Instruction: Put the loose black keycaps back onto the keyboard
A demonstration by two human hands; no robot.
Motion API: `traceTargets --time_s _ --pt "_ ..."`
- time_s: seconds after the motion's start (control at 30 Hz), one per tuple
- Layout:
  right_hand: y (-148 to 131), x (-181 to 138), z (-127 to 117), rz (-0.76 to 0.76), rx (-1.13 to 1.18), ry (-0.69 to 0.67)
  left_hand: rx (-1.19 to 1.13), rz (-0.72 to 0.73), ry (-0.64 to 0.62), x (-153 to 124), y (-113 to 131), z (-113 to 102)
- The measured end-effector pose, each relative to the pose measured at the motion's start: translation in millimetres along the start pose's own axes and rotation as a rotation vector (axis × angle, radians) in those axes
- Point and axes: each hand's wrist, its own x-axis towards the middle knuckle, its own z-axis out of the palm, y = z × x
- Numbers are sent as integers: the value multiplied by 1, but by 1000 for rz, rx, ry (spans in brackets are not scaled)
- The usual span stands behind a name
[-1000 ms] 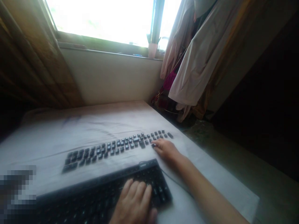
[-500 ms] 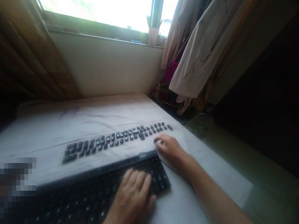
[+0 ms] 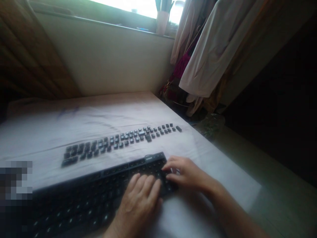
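Well, the only container I see is a pink cup (image 3: pixel 162 22) on the windowsill (image 3: pixel 99 18), far ahead of both hands. Something dark and leafy stands up out of it, too small for me to name.

Closer in, the black keyboard (image 3: pixel 86 191) lies on a pale cloth (image 3: pixel 111 109), directly under my view. The left hand (image 3: pixel 140 201) lies flat on its right half, palm down, fingers straight and side by side, gripping nothing. The right hand (image 3: pixel 185 172) sits just right of the left one, at the keyboard's right end. Its fingers are curled, with the tips down among the last keys. I cannot tell whether they pinch a key or only touch there, as the spot is blurred.

Beyond both hands, a little ahead of the keyboard's far edge, loose keycaps (image 3: pixel 119 140) lie on the cloth in long rows that run roughly parallel to the keyboard. Neither hand touches them, and the right hand is the nearer. Clothes (image 3: pixel 210 59) hang ahead and to the right.
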Motion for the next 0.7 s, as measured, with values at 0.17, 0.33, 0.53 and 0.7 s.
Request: traceTargets --time_s 0.17,0.33,0.53,0.7 --pt "-3 3 -3 24 -26 -60 7 7 -16 2 2 -1" --pt "-4 9 -5 40 -69 -104 17 5 -97 8 2 -6" --pt "-7 9 -6 48 -91 -118 15 4 -150 10 4 -3" --pt "-2 9 -3 10 -55 -109 -18 -22 -113 9 5 0"
